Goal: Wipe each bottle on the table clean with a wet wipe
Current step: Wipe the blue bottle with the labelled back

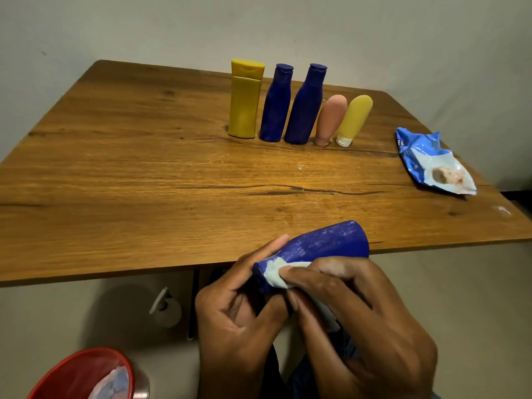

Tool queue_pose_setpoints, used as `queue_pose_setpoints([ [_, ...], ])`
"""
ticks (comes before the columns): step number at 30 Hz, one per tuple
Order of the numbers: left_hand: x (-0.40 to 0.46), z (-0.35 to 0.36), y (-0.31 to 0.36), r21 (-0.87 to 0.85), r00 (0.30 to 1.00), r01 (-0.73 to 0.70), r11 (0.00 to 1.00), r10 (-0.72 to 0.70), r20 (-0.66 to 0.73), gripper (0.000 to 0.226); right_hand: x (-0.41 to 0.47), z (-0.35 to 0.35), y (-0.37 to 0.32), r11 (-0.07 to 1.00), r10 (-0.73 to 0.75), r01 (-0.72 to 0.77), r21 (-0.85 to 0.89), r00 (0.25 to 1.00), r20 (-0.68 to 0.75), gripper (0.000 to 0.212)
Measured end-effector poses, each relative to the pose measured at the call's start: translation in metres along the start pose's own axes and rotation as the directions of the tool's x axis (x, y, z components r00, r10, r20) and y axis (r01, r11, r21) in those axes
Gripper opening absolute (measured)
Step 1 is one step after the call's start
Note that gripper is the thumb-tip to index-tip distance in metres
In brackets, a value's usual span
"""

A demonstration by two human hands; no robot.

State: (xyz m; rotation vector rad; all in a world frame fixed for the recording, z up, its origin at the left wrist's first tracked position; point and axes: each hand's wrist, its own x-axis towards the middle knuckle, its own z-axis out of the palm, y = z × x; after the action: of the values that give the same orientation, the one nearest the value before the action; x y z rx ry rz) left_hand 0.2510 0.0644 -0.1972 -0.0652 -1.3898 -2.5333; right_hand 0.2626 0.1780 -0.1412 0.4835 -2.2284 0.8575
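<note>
While the left hand [230,312] grips a blue bottle [319,249] over the table [144,182] edge, the right hand [359,321] pinches a wipe [277,273] against its neck; five bottles [296,108] stand behind, wipe packet [429,161] right, red bin [86,375] below.

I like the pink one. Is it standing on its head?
Yes. The pink tube stands upright on its cap, rounded end up, between a blue bottle and the small yellow tube.

My left hand [239,318] and right hand [365,321] are bare, without rings or sleeves; dark blue trousers [302,375] show at bottom centre.
</note>
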Motion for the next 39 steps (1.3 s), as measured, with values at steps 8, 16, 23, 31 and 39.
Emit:
queue_pose_setpoints([
  [8,0.003,-0.003,-0.003,-0.014,0.998,-0.011,1.0,0.01,-0.068,0.054,0.008,-0.017,0.04,0.993,0.099,-0.102,-0.053,0.994,-0.054,0.013],
  [16,0.003,-0.004,-0.004,0.007,0.997,0.017,1.0,-0.017,-0.069,0.054,0.001,-0.001,0.017,0.999,-0.011,0.008,0.039,0.997,0.07,0.02],
  [23,0.003,-0.006,-0.003,0.003,0.998,0.011,1.0,-0.01,-0.058,0.054,-0.005,0.002,0.007,0.996,-0.043,0.041,-0.08,0.998,-0.034,0.014],
  [31,0.004,-0.008,-0.003,0.028,0.995,-0.008,1.0,0.011,-0.099,0.053,0.012,-0.021,0.057,0.981,0.136,-0.145,-0.129,0.988,-0.078,0.014],
  [39,0.001,-0.009,-0.004,-0.035,0.994,0.068,0.997,-0.071,-0.083,0.063,-0.007,0.01,0.006,0.996,-0.051,0.051,-0.073,0.999,-0.005,0.013],
])
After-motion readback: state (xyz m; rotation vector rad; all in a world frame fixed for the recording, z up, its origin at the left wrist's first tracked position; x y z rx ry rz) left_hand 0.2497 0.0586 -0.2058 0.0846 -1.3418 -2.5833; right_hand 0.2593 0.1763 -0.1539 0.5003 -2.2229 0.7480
